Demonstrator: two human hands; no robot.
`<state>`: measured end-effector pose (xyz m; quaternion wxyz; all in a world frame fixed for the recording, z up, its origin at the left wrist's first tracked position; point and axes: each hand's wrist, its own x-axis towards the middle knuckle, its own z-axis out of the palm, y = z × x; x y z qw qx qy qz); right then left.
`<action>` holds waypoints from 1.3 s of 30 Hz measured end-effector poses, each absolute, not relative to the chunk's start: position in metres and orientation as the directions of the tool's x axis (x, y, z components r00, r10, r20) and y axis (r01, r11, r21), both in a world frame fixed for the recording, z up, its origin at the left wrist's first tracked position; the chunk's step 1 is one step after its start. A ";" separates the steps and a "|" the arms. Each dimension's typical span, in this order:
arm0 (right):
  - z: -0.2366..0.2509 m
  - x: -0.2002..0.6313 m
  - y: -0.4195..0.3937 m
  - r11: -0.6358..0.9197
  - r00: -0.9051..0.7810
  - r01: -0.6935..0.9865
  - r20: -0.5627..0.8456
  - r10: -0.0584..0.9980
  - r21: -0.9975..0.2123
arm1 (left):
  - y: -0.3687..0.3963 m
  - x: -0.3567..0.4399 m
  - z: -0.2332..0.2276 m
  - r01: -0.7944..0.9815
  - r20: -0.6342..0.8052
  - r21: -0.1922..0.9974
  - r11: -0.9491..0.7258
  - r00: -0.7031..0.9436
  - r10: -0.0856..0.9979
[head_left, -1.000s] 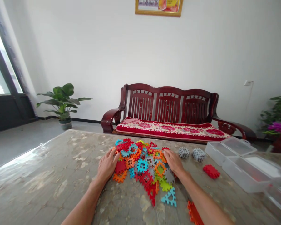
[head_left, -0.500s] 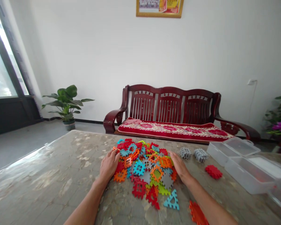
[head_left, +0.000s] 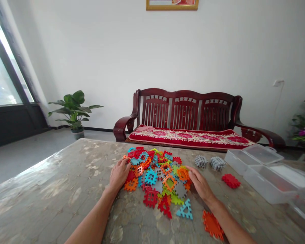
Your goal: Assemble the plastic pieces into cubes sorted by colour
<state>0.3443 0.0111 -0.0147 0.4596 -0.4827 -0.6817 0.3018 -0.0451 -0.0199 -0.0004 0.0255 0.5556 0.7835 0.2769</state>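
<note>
A heap of flat interlocking plastic tiles in red, orange, blue, green and grey lies on the marble-patterned table. My left hand rests flat against the heap's left side, fingers spread on the tiles. On the right side my right hand lies palm down, fingertips touching an orange tile. Neither hand grips anything. A blue triangular tile and a red one lie at the heap's near edge.
Two grey tile cubes and a red tile stack sit right of the heap. An orange tile lies by my right forearm. Clear plastic boxes stand at the table's right. A wooden bench and potted plant are behind.
Both hands have drawn slightly nearer, pulling the heap's tiles toward me. The right hand slid down the heap's right side. The camera shifted a little.
</note>
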 end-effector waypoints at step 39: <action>-0.016 0.350 0.017 0.315 -0.027 0.297 0.322 0.946 -0.902 | -0.028 -0.041 0.007 0.802 0.246 0.544 0.247 -0.434 0.867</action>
